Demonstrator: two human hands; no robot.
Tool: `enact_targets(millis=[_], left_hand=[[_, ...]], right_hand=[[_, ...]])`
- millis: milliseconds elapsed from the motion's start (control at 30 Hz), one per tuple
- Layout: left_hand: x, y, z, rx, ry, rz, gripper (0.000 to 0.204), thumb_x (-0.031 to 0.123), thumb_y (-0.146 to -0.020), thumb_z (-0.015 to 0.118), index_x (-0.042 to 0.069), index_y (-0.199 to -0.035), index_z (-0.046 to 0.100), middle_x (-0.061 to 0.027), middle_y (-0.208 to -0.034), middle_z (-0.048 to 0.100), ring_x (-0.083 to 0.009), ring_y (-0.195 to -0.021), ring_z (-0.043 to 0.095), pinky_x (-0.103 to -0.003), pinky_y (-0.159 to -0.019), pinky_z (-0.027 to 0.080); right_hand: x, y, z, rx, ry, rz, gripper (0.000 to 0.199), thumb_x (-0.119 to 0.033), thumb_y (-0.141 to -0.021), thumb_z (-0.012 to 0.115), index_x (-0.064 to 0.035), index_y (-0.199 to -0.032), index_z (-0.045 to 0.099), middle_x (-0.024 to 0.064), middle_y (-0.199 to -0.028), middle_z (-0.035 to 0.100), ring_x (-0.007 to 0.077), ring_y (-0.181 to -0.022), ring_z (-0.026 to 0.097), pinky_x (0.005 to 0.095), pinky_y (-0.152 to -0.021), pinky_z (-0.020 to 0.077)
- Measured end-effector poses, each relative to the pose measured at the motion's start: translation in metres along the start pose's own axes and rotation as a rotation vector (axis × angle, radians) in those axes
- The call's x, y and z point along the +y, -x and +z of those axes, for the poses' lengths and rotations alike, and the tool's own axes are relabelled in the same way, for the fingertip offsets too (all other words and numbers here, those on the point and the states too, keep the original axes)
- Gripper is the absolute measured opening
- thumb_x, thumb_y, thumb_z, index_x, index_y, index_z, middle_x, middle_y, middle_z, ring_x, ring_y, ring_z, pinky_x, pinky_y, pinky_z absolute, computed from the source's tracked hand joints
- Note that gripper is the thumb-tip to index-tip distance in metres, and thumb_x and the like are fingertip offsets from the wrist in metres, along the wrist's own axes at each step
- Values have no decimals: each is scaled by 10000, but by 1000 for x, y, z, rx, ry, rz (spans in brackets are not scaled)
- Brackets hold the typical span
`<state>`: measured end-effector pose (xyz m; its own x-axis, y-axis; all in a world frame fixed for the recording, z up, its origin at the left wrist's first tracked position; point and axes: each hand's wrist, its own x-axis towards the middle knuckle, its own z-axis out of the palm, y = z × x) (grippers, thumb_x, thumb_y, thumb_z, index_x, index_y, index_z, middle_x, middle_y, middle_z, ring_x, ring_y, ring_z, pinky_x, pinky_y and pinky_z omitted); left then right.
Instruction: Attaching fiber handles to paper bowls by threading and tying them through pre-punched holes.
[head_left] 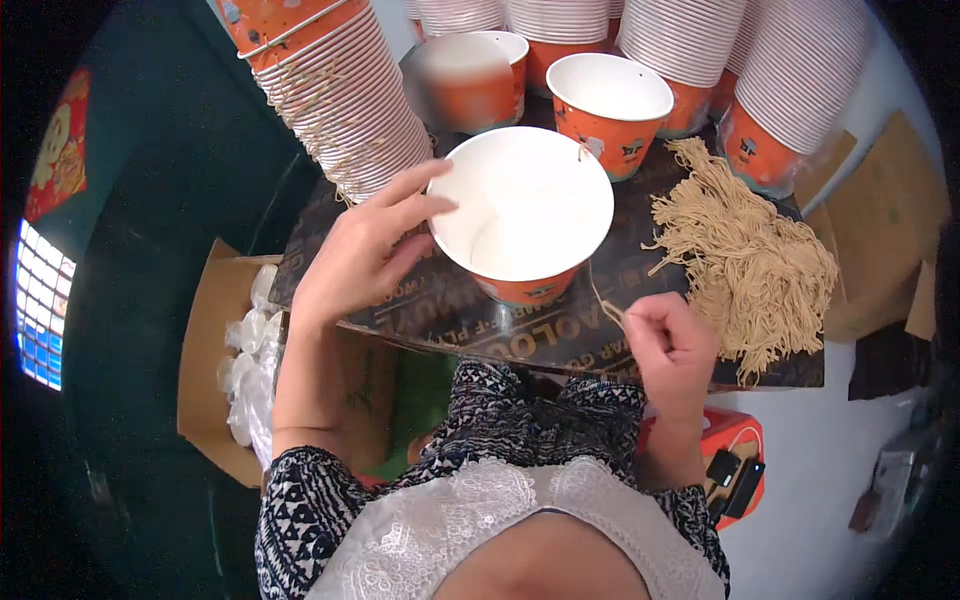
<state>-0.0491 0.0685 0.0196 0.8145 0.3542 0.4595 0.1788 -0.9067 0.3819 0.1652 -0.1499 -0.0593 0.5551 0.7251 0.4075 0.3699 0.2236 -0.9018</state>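
An empty white-lined orange paper bowl [525, 205] is tilted toward me on the dark board [480, 325]. My left hand [365, 245] grips its left rim, thumb inside the bowl. A thin string [592, 270] runs from the bowl's far rim down to my right hand [672, 350], which pinches it between thumb and fingers near the board's front edge. A loose pile of cut tan strings [745, 265] lies just right of that hand.
Two more open orange bowls [610, 105] [480, 75] stand behind. Tall stacks of nested bowls [340, 95] [790, 80] ring the back of the board. A cardboard box with clear plastic lids [250, 350] sits low left. An orange object [735, 465] lies low right.
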Motion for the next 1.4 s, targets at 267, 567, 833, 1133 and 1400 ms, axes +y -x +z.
enact_targets(millis=[267, 567, 833, 1133, 1400], left_hand=[[-8, -22, 2, 0, 258, -40, 62, -20, -883, 640, -24, -940, 664, -98, -777, 675, -150, -726, 674, -275, -658, 526], [43, -33, 17, 76, 13, -24, 73, 49, -839, 696, -5, -887, 686, -140, -733, 688, -250, -667, 706, -313, -584, 529], [36, -41, 11, 34, 147, -146, 83, 42, -894, 621, -22, -935, 658, -152, -708, 665, -242, -634, 673, -321, -598, 506], [61, -47, 22, 64, 30, -40, 97, 91, -862, 659, -2, -887, 660, -180, -707, 661, -329, -656, 679, -391, -578, 532], [76, -44, 36, 62, -128, 61, 96, 91, -842, 719, 32, -890, 659, -143, -718, 674, -297, -613, 680, -360, -540, 526]], right_hand=[[3, -22, -13, 271, -132, -50, 74, 24, -882, 662, -36, -848, 635, -85, -720, 499, 1, -613, 392, 172, -531, 295], [-19, -31, 19, 192, 137, -339, 100, 71, -855, 662, -24, -855, 633, -60, -671, 458, 15, -573, 369, 200, -505, 272], [-14, -35, 15, 233, 128, -279, 84, 50, -859, 674, -15, -892, 632, -8, -668, 497, 38, -547, 398, 231, -478, 320], [-24, -49, 20, 177, 160, -432, 108, 72, -871, 641, -10, -940, 624, -57, -653, 456, 7, -571, 382, 198, -503, 308], [-15, -32, 27, 268, 237, -533, 198, 101, -782, 693, -47, -886, 613, 39, -649, 486, 154, -501, 457, 304, -460, 354]])
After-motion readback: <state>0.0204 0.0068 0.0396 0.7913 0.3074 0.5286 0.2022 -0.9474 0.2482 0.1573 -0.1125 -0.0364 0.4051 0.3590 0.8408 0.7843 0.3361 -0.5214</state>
